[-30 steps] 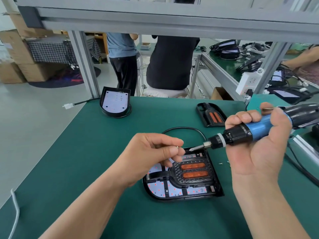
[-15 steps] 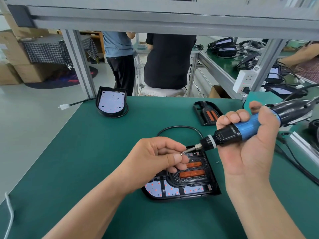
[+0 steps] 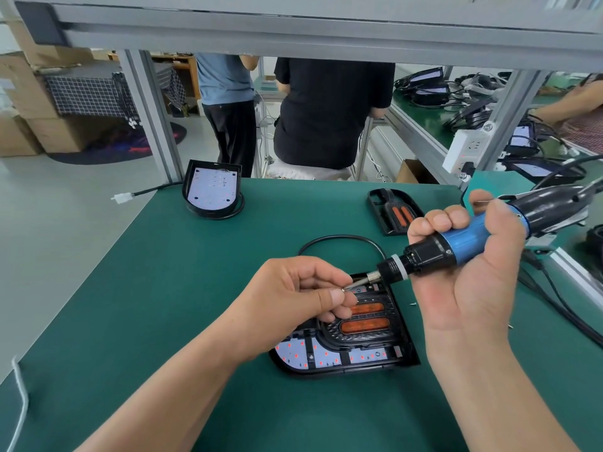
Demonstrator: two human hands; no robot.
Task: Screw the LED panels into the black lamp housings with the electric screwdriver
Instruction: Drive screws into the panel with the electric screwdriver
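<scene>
Head view: the right hand [image 3: 466, 288] is wrapped around the blue-and-black electric screwdriver [image 3: 456, 244], which is tilted above the green bench mat [image 3: 163, 288]. The left hand [image 3: 293, 295] pinches a tiny silver screw [image 3: 343, 289] right at the bit tip. Both hands are over the black D-shaped lamp housing [image 3: 342, 369], which lies flat on the mat with its white LED panel [image 3: 293, 352] inside.

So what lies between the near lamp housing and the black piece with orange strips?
A black cable loop lies there on the green mat; head view.
</scene>
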